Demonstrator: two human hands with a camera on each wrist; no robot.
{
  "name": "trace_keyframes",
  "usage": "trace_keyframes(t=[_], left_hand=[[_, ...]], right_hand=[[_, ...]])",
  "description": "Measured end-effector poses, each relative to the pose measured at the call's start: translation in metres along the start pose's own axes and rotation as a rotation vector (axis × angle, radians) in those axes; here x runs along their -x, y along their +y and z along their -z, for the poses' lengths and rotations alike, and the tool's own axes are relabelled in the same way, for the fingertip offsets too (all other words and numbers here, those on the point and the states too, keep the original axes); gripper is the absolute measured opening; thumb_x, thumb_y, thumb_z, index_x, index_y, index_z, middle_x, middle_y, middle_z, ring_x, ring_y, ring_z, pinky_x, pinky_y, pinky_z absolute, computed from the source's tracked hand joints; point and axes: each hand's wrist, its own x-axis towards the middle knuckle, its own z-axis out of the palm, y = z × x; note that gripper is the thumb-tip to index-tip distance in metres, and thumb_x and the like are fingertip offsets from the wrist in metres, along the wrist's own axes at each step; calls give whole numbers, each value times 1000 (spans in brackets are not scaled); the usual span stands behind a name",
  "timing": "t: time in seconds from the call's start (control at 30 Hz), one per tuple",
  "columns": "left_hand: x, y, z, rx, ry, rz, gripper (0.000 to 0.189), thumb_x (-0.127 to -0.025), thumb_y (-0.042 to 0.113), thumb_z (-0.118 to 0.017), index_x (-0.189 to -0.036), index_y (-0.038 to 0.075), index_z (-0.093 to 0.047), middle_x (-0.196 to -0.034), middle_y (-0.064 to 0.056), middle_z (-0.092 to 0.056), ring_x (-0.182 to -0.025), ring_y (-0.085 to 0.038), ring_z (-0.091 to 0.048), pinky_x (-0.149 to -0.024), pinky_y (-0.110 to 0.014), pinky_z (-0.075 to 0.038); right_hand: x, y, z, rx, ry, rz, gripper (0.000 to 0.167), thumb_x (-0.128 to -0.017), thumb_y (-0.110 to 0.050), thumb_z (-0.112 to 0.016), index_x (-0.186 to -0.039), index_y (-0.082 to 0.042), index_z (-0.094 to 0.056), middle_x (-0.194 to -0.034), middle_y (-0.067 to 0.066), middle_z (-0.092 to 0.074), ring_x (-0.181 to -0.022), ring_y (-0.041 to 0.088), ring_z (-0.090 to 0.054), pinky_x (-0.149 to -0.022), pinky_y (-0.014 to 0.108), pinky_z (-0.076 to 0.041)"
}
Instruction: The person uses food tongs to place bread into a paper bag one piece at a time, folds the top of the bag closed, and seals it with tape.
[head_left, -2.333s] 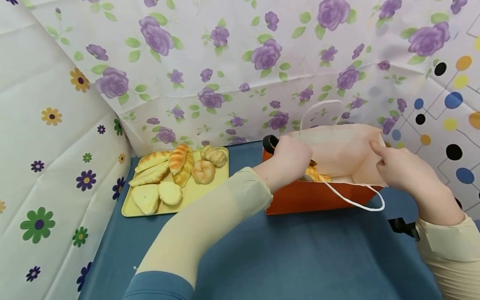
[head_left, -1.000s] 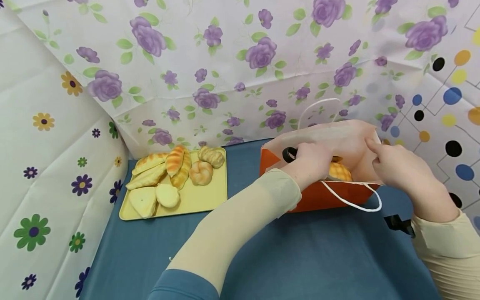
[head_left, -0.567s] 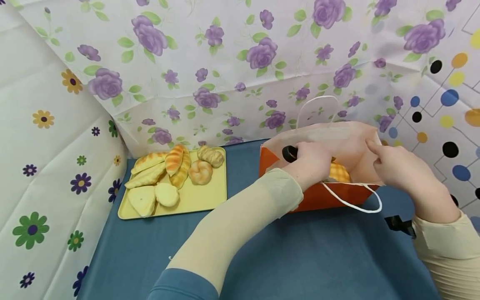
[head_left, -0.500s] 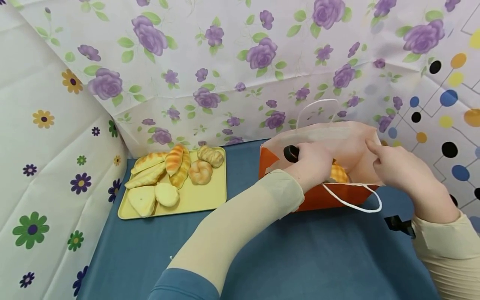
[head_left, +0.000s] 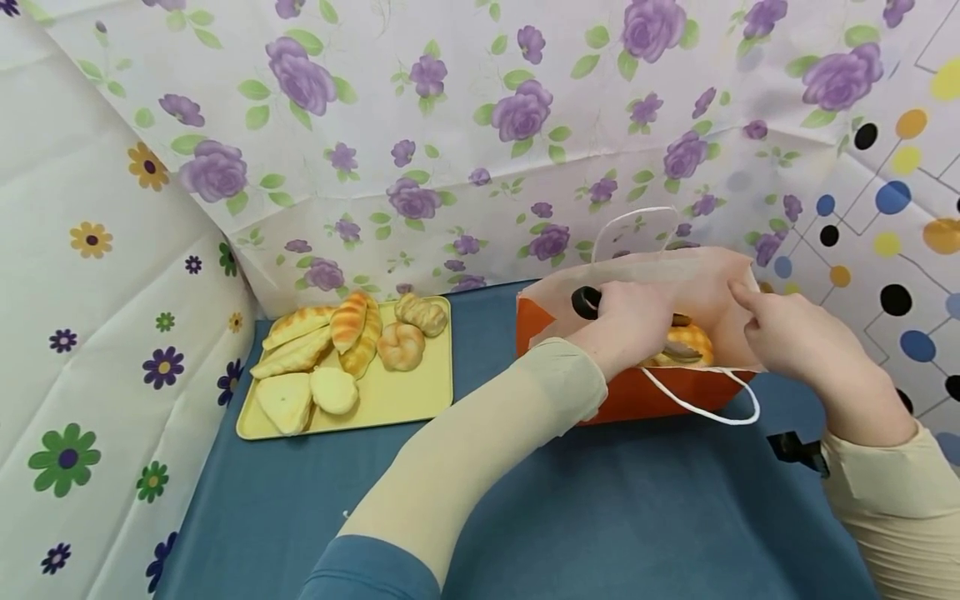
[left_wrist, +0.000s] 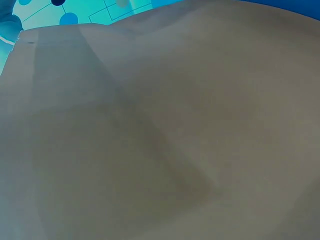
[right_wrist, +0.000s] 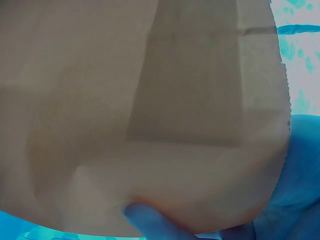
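Left hand (head_left: 633, 318) sits farther right inside orange paper bag (head_left: 626, 400) than earlier; its fingers hidden, hold cannot be told. Crosshatched bun (head_left: 697, 338) lies in bag, just right of left hand, which is nearer; long axis unclear. Right hand (head_left: 806, 350) pinches bag's right side.

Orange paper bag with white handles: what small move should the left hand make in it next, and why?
Probably ease the left hand up out of the orange paper bag: it is down inside, beside golden cross-hatched bread, though its fingertips are hidden. The right hand holds the bag open, and the yellow rectangular tray holds more bread pieces.
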Motion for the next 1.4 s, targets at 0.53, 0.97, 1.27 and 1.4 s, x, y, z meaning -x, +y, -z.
trace_keyframes(t=[0.53,0.97,1.27,1.4], left_hand=[[-1,5,5,5,-84,-11,34,-104,46,-66,-137,39,-66,-125,14,-69,-106,-15,-63,-100,-45,-48],[14,-25,22,75,-68,-83,35,-97,47,-75,-131,39,-70,-124,13,-67,-107,-14,-64,-97,-42,-53],[36,-45,25,226,8,-89,39,-95,62,-74,-121,33,-71,-108,14,-67,-90,-10,-64,-73,-33,-56],[52,-51,21,278,65,-87,63,-94,68,-71,-144,32,-62,-115,14,-67,-92,-8,-66,-71,-31,-57]], right_hand=[[1,4,6,-10,14,-23,70,-103,-5,-35,-170,-5,-13,-73,14,-52,-56,27,-44,-52,40,-37],[2,5,6,-23,2,-46,69,-105,-7,-34,-170,-6,-10,-74,13,-46,-57,27,-41,-52,41,-37],[1,4,5,-36,-21,-60,70,-107,-10,-32,-171,-10,-5,-76,15,-48,-59,28,-42,-53,41,-39],[3,3,5,-23,-25,-65,68,-109,-14,-32,-170,-11,-3,-80,17,-50,-62,30,-45,-54,42,-40]])
